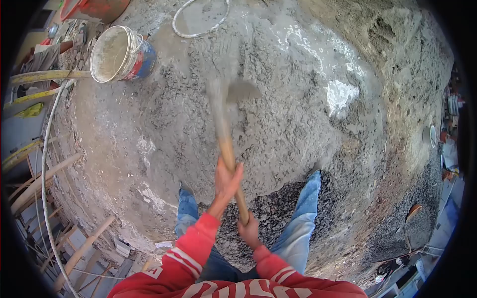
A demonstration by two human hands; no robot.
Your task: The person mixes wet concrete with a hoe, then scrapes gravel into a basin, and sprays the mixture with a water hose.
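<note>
My left hand is wrapped round the middle of a wooden handle. Lower down, near the handle's end, my right hand grips the same handle. The handle's far part is coated grey and blurred, and a dark blade-like head shows at its top, over wet grey mortar. Whether the head touches the mortar I cannot tell. Both sleeves are red with white stripes.
A white, blue and red bucket stands at the upper left, near an orange tub. A pale ring lies at the top. Poles lie at left. Dark gravel surrounds my feet. Someone's arm shows at far left.
</note>
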